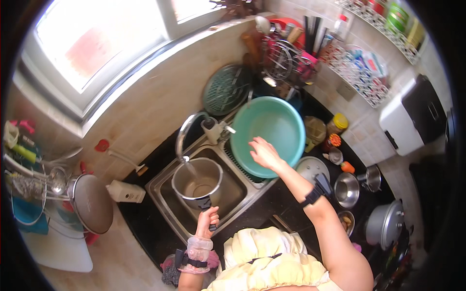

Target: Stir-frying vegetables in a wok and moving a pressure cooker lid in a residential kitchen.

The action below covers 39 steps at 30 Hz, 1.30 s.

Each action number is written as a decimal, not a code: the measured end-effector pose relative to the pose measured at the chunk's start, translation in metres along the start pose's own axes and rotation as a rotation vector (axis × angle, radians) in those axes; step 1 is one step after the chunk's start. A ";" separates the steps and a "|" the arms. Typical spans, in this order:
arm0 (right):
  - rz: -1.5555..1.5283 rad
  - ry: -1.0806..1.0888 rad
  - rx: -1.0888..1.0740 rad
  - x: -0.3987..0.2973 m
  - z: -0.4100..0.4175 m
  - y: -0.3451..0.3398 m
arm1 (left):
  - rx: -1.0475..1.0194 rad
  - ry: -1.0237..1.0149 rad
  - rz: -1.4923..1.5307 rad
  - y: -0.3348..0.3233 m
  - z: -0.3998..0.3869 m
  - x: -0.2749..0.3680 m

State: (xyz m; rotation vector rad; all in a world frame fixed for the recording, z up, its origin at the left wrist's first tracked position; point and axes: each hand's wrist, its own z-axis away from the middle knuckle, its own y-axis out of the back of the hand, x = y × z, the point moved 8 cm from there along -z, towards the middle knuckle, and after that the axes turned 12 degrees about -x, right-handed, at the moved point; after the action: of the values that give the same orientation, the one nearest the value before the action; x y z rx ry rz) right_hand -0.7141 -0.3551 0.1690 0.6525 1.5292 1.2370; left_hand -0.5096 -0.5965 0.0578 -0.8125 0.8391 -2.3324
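My left hand [208, 220] grips the black handle of a metal pot [197, 178], which I hold in or over the steel sink [236, 198]. Water runs into the pot from the curved chrome faucet [185, 132], and some liquid shows inside it. My right hand [265, 152] is over a large turquoise plastic basin [267, 136], with its fingers spread and nothing held. That basin stands over the right part of the sink unit, beside the faucet's base.
Right of the basin are a round metal lid [312, 169], a steel bowl [347, 190], a yellow-capped jar [339, 122] and a pressure cooker [385, 224]. A white bottle [126, 191] stands left of the sink, near a hanging round pan [91, 203]. The tiled wall and window rise behind.
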 end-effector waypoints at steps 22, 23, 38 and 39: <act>-0.059 -2.106 0.614 0.153 0.807 -0.105 | 0.166 -0.056 -0.346 -0.024 -0.016 0.023; -0.275 -2.173 0.573 0.162 0.817 -0.122 | 0.144 -0.057 -0.354 -0.025 -0.019 0.022; -0.446 -1.298 1.325 0.065 0.653 -0.007 | 0.090 0.017 -0.406 -0.028 -0.007 0.015; -0.392 -1.166 1.267 0.056 0.623 0.018 | 0.089 0.021 -0.421 -0.028 -0.006 0.015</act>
State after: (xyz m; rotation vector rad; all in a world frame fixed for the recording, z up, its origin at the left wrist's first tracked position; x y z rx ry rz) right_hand -0.1594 -0.0659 0.1946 1.4167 1.1060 -0.5866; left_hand -0.5314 -0.5852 0.0786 -1.0058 0.6106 -2.7238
